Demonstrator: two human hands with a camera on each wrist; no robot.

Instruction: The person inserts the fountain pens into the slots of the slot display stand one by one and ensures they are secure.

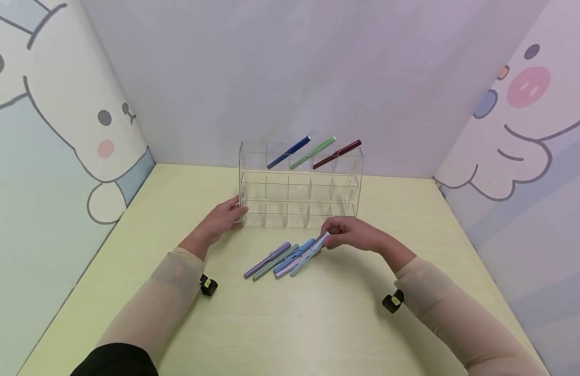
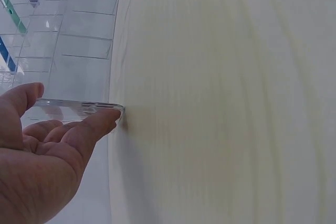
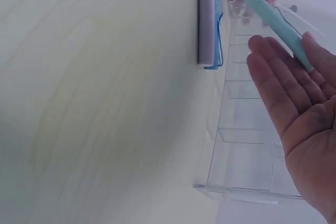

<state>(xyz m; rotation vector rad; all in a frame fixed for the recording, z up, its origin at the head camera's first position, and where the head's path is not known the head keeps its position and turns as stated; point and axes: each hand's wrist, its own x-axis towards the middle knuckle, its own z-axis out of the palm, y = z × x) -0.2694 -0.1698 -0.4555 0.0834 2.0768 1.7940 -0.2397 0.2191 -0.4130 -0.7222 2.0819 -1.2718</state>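
My left hand [image 1: 221, 219] grips the left side panel of a clear acrylic pen rack [image 1: 299, 184], thumb on one face and fingers on the other. A light blue pen [image 1: 310, 255] is pinched near its upper end by my right hand [image 1: 355, 233]; in the right wrist view this pen [image 3: 273, 17] slants above the table. Beside it lie a pink pen [image 1: 285, 269], a blue pen [image 1: 294, 256], a grey-green pen [image 1: 275, 262] and a purple pen [image 1: 267, 259]. The rack's top tier holds a dark blue pen [image 1: 288, 152], a light green pen [image 1: 313, 153] and a dark red pen [image 1: 337, 154].
The rack stands on a pale wooden table [image 1: 290, 324] near the back wall [image 1: 290, 78]. Clear dividers split its tiers into several compartments. Cartoon-printed panels rise at the left and right table edges.
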